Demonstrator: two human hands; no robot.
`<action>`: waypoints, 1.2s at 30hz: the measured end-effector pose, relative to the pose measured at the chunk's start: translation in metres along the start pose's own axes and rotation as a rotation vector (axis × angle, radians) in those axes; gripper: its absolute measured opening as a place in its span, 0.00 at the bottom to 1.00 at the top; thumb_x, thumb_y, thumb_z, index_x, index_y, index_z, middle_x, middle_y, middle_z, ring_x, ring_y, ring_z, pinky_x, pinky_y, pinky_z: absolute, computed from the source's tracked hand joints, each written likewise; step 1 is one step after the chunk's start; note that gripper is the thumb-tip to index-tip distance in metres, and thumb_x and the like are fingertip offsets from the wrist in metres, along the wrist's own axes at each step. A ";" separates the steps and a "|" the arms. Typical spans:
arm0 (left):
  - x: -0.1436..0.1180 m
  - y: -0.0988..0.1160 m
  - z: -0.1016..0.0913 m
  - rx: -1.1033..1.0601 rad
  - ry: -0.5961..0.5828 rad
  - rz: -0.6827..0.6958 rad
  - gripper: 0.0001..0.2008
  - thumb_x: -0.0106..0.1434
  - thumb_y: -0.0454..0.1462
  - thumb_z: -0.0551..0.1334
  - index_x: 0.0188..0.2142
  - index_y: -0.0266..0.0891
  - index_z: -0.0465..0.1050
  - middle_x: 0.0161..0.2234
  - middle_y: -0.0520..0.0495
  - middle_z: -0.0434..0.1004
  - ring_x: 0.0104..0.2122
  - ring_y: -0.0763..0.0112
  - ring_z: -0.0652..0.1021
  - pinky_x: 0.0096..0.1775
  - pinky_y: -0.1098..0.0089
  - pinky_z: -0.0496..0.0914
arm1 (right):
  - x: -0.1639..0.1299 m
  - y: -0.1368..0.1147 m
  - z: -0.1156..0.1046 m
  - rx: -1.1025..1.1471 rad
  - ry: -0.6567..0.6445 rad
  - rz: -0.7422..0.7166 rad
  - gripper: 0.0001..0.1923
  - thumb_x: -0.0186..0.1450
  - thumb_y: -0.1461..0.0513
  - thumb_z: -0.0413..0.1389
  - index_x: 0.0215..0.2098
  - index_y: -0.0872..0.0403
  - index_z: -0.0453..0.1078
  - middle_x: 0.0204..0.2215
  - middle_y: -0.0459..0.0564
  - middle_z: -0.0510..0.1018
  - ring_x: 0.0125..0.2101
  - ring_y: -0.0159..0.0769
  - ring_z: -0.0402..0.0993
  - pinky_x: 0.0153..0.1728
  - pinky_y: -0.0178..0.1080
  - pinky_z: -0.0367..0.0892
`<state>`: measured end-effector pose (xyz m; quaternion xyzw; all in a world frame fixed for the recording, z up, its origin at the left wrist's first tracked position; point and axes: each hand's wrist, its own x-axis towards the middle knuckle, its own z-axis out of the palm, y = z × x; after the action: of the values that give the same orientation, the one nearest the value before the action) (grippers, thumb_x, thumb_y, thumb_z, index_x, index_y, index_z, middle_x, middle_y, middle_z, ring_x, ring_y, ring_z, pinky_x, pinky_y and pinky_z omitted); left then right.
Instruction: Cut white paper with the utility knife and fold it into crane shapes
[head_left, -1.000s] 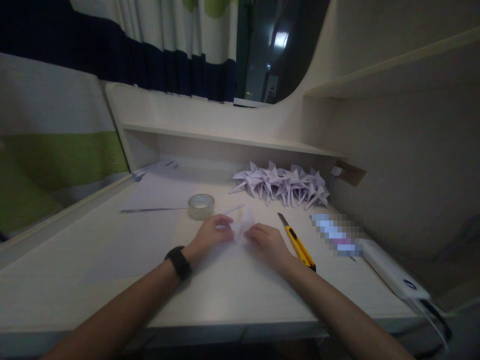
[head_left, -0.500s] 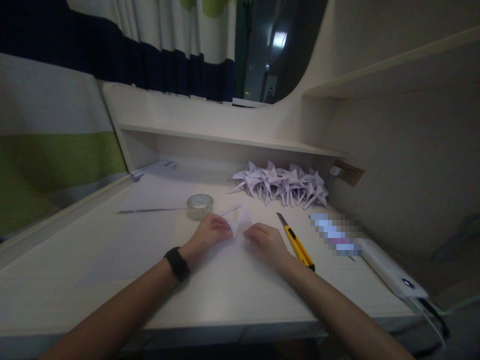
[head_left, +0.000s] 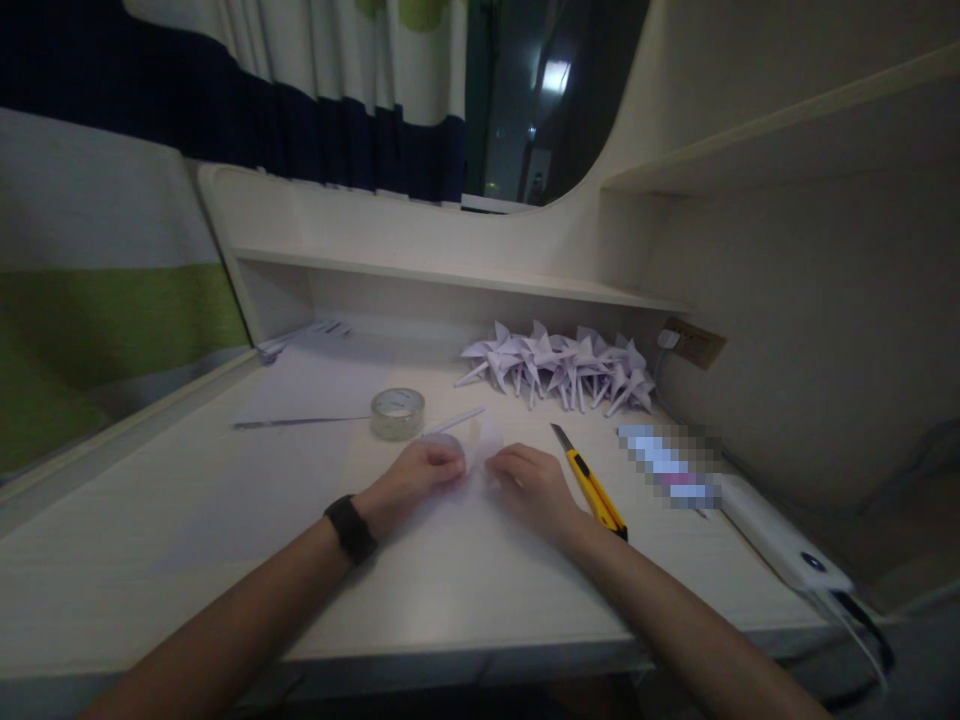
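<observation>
Pale wooden desk (head_left: pixel 225 520), striped curtain (head_left: pixel 225 110)

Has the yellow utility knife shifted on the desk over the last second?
No. The yellow utility knife keeps its spot between the right hand and the paper cranes; only the camera drifted slightly.

One tape roll (head_left: pixel 397 412), one yellow utility knife (head_left: pixel 592 484), two hands, one heap of folded paper shapes (head_left: pixel 562 368)

No text, label, brand or number can be read on anything in view.
</observation>
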<state>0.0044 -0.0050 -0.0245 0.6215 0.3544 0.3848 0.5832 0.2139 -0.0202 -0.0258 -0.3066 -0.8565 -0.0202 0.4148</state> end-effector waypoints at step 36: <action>0.000 0.006 0.015 0.034 0.030 -0.036 0.18 0.55 0.50 0.63 0.26 0.36 0.67 0.21 0.53 0.68 0.20 0.76 0.68 0.23 0.74 0.60 | -0.002 -0.005 0.006 0.017 0.132 0.032 0.05 0.63 0.65 0.55 0.37 0.53 0.73 0.29 0.50 0.79 0.29 0.35 0.76 0.31 0.36 0.69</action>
<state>0.0173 -0.0125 -0.0192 0.6191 0.3807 0.3772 0.5740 0.2080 -0.0235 -0.0305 -0.3146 -0.8225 -0.0263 0.4731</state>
